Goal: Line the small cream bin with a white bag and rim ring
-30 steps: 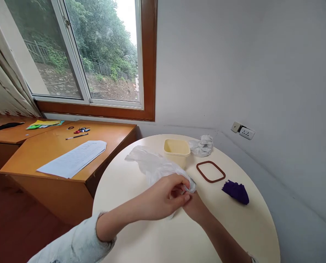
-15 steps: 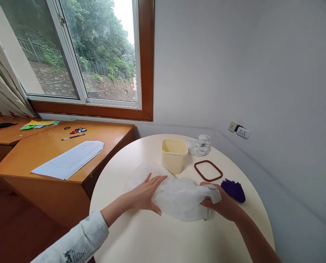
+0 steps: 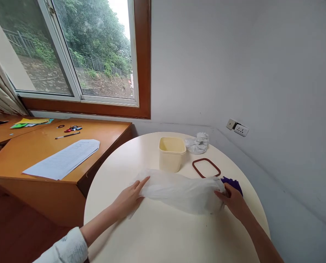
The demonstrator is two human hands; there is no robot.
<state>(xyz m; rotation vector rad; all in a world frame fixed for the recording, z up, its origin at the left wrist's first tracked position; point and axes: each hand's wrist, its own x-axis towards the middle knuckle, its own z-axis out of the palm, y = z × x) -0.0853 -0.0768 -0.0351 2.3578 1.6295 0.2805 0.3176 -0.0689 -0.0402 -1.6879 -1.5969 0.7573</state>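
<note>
Plastic bag (image 3: 182,190) stretches over wall-side table (image 3: 163,235), right fingers (image 3: 229,189) pinching, left fingers' (image 3: 141,183) hold unclear.

Daylight reaches me through the window (image 3: 97,47) at left, where a strip of sky (image 3: 121,16) is blown out to white. The wall (image 3: 234,65) looks grey, and a soft shadow (image 3: 107,233) lies under my left forearm (image 3: 102,221). My view darkens at the top right corner.

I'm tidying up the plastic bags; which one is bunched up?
The bunched bag right of the yellow tub; the other bag spreads between the left hand and right hand.
</note>
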